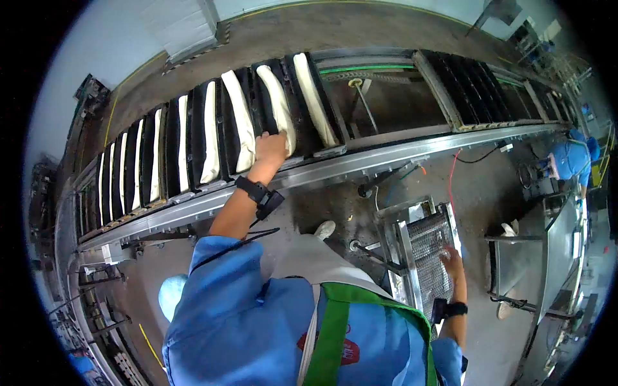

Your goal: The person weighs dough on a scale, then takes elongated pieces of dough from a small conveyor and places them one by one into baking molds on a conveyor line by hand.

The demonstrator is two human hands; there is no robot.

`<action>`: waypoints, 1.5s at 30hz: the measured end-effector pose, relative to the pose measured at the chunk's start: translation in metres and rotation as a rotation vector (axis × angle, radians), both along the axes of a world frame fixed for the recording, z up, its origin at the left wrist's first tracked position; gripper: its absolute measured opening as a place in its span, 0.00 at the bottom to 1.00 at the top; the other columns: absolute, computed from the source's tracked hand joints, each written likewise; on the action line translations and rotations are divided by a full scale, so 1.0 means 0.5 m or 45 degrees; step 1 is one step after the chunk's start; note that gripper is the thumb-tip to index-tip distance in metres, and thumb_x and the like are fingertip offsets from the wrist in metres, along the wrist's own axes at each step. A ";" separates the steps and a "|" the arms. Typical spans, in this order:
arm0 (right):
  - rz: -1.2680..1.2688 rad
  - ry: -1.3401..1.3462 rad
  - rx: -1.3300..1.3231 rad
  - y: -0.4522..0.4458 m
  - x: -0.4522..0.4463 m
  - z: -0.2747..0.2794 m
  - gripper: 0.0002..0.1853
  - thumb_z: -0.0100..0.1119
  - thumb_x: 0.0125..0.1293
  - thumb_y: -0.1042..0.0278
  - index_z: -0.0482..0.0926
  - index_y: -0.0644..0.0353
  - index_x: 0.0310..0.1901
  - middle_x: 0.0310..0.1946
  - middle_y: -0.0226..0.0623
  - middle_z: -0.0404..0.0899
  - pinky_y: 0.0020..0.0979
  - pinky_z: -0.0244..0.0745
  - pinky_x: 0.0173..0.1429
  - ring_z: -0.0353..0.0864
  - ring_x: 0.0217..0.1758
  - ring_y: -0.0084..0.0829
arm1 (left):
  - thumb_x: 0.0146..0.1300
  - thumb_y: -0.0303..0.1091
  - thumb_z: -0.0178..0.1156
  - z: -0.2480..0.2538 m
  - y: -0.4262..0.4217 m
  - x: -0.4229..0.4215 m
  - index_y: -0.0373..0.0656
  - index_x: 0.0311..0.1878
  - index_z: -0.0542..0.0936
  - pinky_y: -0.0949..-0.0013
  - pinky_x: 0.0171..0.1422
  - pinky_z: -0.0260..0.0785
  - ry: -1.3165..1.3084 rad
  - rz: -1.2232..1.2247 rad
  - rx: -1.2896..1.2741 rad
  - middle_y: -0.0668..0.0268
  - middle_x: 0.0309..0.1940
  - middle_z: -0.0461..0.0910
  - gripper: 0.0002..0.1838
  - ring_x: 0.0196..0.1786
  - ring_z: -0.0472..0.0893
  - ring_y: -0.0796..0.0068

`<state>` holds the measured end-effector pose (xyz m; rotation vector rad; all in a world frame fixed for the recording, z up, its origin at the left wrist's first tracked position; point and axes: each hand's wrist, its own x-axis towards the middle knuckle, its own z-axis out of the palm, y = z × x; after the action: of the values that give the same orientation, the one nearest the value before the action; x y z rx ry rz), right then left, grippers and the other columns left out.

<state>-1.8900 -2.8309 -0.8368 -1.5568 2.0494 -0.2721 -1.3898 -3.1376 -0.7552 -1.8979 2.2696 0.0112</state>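
Note:
Long pale strips of dough lie in black trays on a conveyor. My left hand is at the near end of one dough strip, its fingers bent and closed on that end. Just left of it, another dough strip has a wider near end beside my wrist. To the right lies a straighter dough strip. Down at my right side, my right hand hangs over a metal mesh belt. Its fingers are loosely curled and apart, with nothing seen in them.
The conveyor's metal rail runs across in front of me. Black trays without dough sit farther right. A co-worker in blue stands at the far right, near a metal table. A red hose hangs by the mesh belt.

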 end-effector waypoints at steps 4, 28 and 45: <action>-0.208 0.231 0.391 0.113 -0.062 0.000 0.20 0.59 0.47 0.62 0.71 0.61 0.41 0.42 0.48 0.70 0.37 0.64 0.50 0.67 0.47 0.44 | 0.48 0.36 0.53 0.008 -0.018 0.016 0.48 0.43 0.72 0.58 0.43 0.64 0.101 0.195 0.025 0.59 0.31 0.76 0.16 0.39 0.74 0.59; -0.125 0.380 -0.073 0.114 -0.228 0.059 0.27 0.61 0.45 0.60 0.67 0.60 0.48 0.42 0.43 0.67 0.40 0.60 0.49 0.66 0.46 0.43 | 0.47 0.33 0.54 -0.021 -0.067 -0.038 0.48 0.47 0.70 0.57 0.54 0.55 0.403 0.458 -0.491 0.56 0.47 0.66 0.20 0.51 0.64 0.57; -0.607 0.031 -1.152 -0.220 -0.297 0.570 0.13 0.51 0.55 0.64 0.71 0.61 0.41 0.34 0.32 0.70 0.21 0.63 0.41 0.68 0.38 0.23 | 0.51 0.40 0.54 -0.123 -0.174 -0.628 0.47 0.55 0.62 0.61 0.60 0.51 1.206 -0.255 0.231 0.55 0.54 0.58 0.26 0.58 0.56 0.55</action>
<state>-2.0385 -2.9409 -0.5519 -1.4554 2.4434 -1.5310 -1.7037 -3.2245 -0.8167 -1.7506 2.8302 1.2828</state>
